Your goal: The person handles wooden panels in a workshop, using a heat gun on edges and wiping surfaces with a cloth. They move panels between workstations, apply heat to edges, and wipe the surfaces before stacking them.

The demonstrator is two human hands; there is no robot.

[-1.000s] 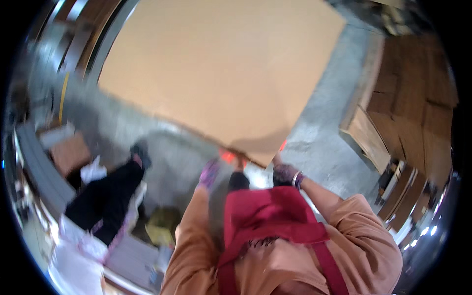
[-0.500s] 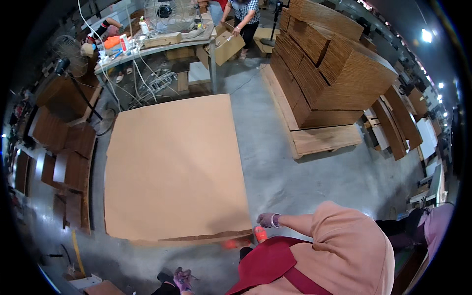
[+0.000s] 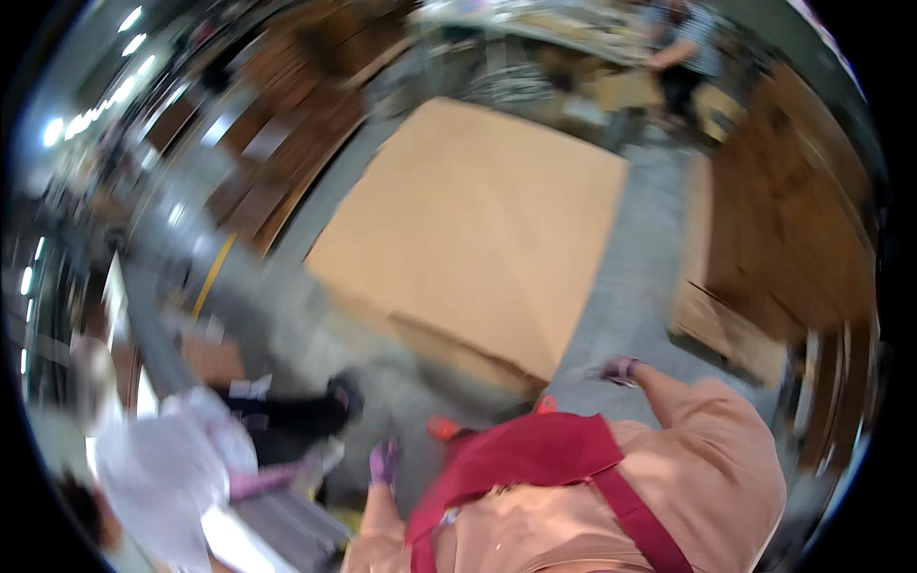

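My left hand [image 3: 384, 463], in a purple glove, hangs low in front of me with its fingers loosely stretched, blurred by motion. Nothing shows in it. My right hand [image 3: 619, 371], gloved too, is held out to the right, fingers apart and holding nothing. Just beyond my orange shoes lies a low stack topped by a large tan board or cardboard sheet [image 3: 478, 229]. Its near edge has a darker, ragged strip [image 3: 468, 346]. The right hand is close to the near right corner of this sheet; both hands are apart from it.
A co-worker in a pale top [image 3: 162, 468] is close at my left. Brown panels [image 3: 793, 201] are stacked on a wooden pallet [image 3: 731, 329] at the right. More brown panels [image 3: 267, 181] stand at the far left. Another person [image 3: 683, 57] is beside the far table [image 3: 564, 38].
My view has swung left, so the tan sheet appears turned and farther right. The co-worker at my left has come into view. Both hands stay free of any object.
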